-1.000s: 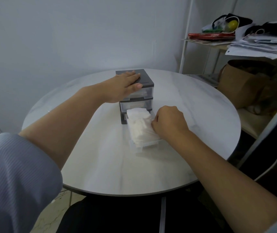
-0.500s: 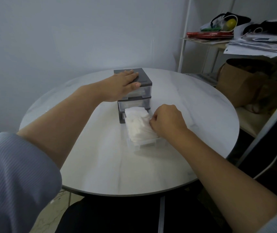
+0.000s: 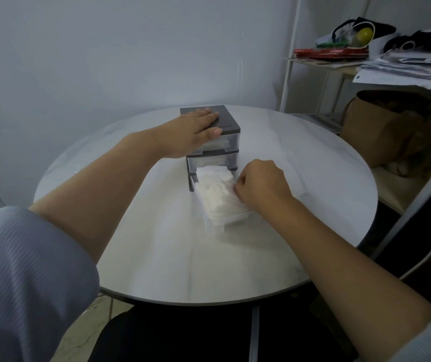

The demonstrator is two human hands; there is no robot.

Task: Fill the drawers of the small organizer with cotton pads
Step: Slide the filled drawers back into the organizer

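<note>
Organizer, head view: small unit with a dark grey frame and clear drawers. It stands upright on the far half of the round table. Its two upper drawers are pushed in.
Bottom drawer: clear plastic, pulled well out of the organizer toward the person, with its back end at the frame's opening.
Cotton pads: a white stack lies along the bottom drawer and fills it to above the rim. The pads nearest the organizer rise to about the middle drawer's lower edge.
Left hand: lies flat on the organizer's top with the fingers straight and together, holding nothing. The thumb reaches down over the front edge by the top drawer.
Right hand: just right of the open drawer, in front of the organizer. The fingers are curled, and the thumb and fingertips pinch the right edge of the cotton pads.
Sleeve: pale blue, pushed up the left arm, nearest the camera.
Shelf: white metal frame to the right of and behind the organizer, loaded with papers and bags.
Brown paper bag: on the far right of the organizer, under the shelf and off the table.
</note>
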